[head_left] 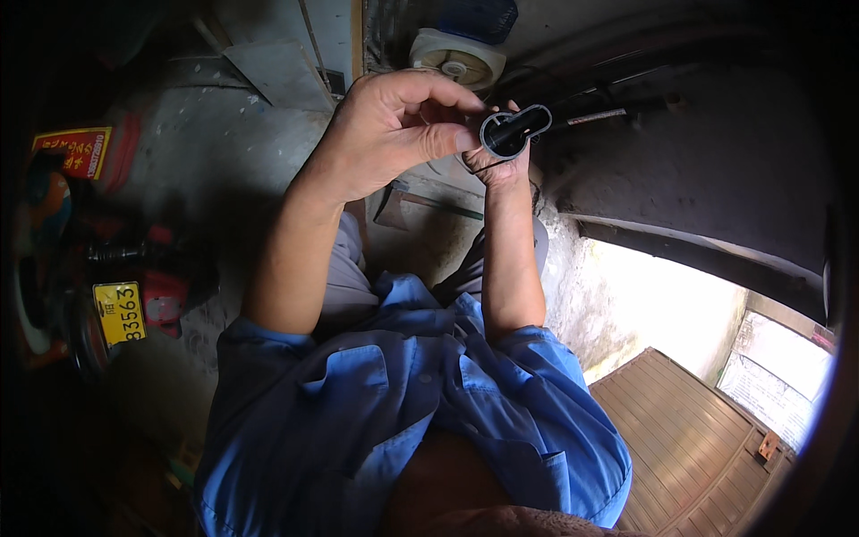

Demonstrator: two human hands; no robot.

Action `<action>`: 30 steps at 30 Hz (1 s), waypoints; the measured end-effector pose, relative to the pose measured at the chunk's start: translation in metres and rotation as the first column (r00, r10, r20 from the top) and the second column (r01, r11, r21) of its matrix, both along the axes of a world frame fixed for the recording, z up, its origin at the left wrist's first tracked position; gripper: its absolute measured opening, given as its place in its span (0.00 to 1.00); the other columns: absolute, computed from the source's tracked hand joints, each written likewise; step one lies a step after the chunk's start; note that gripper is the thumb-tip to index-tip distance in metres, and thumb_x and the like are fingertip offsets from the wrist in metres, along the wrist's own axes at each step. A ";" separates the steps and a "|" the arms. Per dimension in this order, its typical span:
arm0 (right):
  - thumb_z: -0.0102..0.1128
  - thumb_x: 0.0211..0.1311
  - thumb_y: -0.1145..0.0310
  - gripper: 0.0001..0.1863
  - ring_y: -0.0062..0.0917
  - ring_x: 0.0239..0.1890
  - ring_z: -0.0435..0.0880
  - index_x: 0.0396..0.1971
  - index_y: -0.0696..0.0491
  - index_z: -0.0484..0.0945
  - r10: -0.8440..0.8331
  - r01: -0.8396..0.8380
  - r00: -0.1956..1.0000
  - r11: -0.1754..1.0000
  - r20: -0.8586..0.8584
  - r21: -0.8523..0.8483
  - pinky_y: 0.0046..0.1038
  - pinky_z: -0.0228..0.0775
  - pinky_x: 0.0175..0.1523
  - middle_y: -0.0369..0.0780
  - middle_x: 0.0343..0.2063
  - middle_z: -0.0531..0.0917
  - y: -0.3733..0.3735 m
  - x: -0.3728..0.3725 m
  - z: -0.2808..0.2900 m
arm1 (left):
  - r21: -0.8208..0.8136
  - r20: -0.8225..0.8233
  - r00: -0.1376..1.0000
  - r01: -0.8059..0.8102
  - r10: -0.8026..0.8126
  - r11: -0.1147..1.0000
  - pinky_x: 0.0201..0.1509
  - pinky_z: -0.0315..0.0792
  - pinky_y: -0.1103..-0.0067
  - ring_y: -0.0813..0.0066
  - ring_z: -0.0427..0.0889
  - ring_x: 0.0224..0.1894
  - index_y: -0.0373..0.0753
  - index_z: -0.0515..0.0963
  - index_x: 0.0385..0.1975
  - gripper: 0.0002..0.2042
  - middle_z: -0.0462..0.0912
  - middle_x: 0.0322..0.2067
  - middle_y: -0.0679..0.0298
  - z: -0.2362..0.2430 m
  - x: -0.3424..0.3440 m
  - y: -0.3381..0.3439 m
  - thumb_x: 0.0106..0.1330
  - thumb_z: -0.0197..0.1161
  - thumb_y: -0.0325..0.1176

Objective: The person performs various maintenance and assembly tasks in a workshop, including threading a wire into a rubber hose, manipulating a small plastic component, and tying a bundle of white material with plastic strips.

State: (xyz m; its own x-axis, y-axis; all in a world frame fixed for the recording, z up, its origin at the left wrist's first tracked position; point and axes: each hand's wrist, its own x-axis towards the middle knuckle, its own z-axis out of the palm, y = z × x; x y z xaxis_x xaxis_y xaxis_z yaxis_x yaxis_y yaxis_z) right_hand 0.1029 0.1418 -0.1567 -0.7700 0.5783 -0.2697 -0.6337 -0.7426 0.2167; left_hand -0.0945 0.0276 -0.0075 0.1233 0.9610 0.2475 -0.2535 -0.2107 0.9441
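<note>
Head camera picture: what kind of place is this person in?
Probably a small repair workshop or garage. A red scooter is parked at the left on a stained concrete floor, a fan lies on the ground, and both hands work on a black tube.

Blue short-sleeved shirt point(385, 394), grey trousers point(344, 268).

Both hands point(447, 134) grip black tube point(514, 130)
</note>
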 end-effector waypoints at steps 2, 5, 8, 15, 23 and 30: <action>0.58 0.64 0.53 0.21 0.38 0.43 0.86 0.41 0.57 0.79 -0.032 0.033 0.999 0.997 -0.020 0.073 0.46 0.80 0.53 0.44 0.38 0.86 -0.007 -0.002 0.009 | -0.021 -0.007 1.000 0.006 -0.007 1.000 0.48 0.78 0.82 0.78 0.83 0.44 0.31 0.80 0.48 0.15 0.82 0.43 0.63 -0.001 0.001 0.000 0.62 0.71 0.26; 0.57 0.64 0.52 0.21 0.41 0.46 0.84 0.42 0.57 0.78 -0.063 0.049 0.981 0.996 0.183 0.078 0.48 0.78 0.56 0.46 0.40 0.85 -0.006 -0.008 0.009 | 0.005 0.000 0.999 0.039 -0.039 0.999 0.48 0.79 0.82 0.78 0.83 0.44 0.31 0.81 0.48 0.15 0.82 0.42 0.63 0.000 0.002 0.003 0.63 0.71 0.26; 0.56 0.65 0.52 0.21 0.41 0.47 0.84 0.42 0.58 0.78 -0.078 0.067 0.976 0.996 0.201 0.062 0.48 0.77 0.57 0.47 0.41 0.85 -0.001 -0.005 0.000 | 0.007 -0.057 0.998 0.015 -0.015 1.000 0.48 0.79 0.82 0.77 0.83 0.44 0.32 0.81 0.48 0.14 0.82 0.43 0.63 -0.002 0.002 0.004 0.63 0.71 0.26; 0.56 0.65 0.53 0.21 0.39 0.44 0.85 0.42 0.58 0.78 -0.048 0.048 0.999 0.999 -0.017 -0.010 0.46 0.79 0.55 0.45 0.39 0.85 -0.003 0.001 -0.001 | 0.006 -0.021 0.999 0.025 -0.025 1.000 0.47 0.79 0.82 0.77 0.83 0.44 0.32 0.81 0.48 0.15 0.82 0.43 0.63 -0.002 0.005 0.006 0.63 0.71 0.26; 0.58 0.65 0.55 0.19 0.34 0.39 0.87 0.40 0.57 0.78 -0.017 0.016 1.000 0.999 -0.025 -0.035 0.40 0.83 0.51 0.43 0.35 0.86 0.003 0.005 -0.007 | 0.036 -0.041 0.999 0.015 -0.013 0.999 0.46 0.78 0.83 0.78 0.82 0.43 0.30 0.80 0.48 0.15 0.81 0.43 0.62 -0.002 0.006 0.006 0.64 0.70 0.27; 0.62 0.62 0.54 0.15 0.26 0.29 0.86 0.31 0.52 0.77 -0.075 0.100 0.971 0.990 0.229 -0.097 0.27 0.83 0.30 0.35 0.28 0.85 0.011 0.000 -0.014 | 0.041 -0.078 0.997 0.000 0.003 0.999 0.43 0.72 0.86 0.83 0.79 0.40 0.29 0.79 0.48 0.13 0.81 0.41 0.63 0.004 0.000 0.002 0.66 0.64 0.26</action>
